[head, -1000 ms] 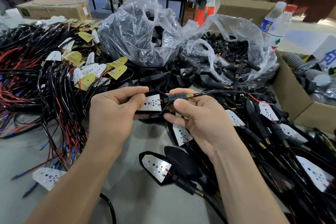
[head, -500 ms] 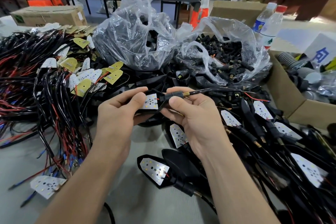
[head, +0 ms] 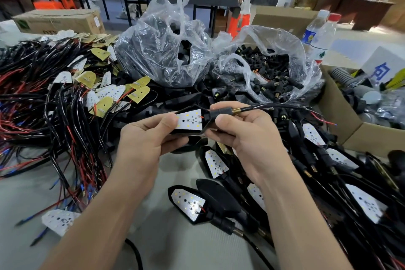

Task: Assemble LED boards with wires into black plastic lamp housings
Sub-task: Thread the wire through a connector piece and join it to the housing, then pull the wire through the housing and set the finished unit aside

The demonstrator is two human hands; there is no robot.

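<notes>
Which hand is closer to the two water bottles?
Right. The right hand grips the lamp by its stem, left of the water bottles and nearer the person; the left hand holds the lamp's wide end, farther left.

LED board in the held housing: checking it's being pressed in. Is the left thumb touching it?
Touching. In the head view the thumb of the left hand lies over one end of the LED board, no gap showing.

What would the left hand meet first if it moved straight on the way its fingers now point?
Probably the right hand. The left hand points rightward along the lamp housing both hold, and the right thumb sits just past the LED board; depth is unclear.
</notes>
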